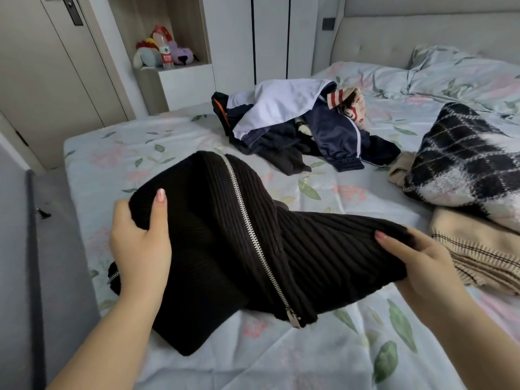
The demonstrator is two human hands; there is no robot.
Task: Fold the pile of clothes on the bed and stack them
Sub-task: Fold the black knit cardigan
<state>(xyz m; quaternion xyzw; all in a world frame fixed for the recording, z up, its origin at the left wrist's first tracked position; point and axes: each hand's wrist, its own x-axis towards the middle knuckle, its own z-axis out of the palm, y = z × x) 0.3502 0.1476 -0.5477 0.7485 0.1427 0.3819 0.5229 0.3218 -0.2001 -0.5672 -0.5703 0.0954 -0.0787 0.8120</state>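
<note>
A black ribbed knit garment [213,249] with a silver zipper [253,240] lies partly lifted over the flowered bed sheet [351,347]. My left hand [138,243] grips its left edge, thumb on top. My right hand [416,263] grips its right edge, with the fingers curled under the fabric. A pile of unfolded clothes [295,122], white, navy and dark, sits farther back in the middle of the bed. At the right lie a black-and-white plaid knit [467,167] and a beige striped knit [478,249] below it.
Pillows [455,71] and a padded headboard [408,35] are at the far right. A bedside shelf [171,80] holds plush toys and a water bottle [166,52]. A door stands at the far left, and the bed's left edge drops to the floor.
</note>
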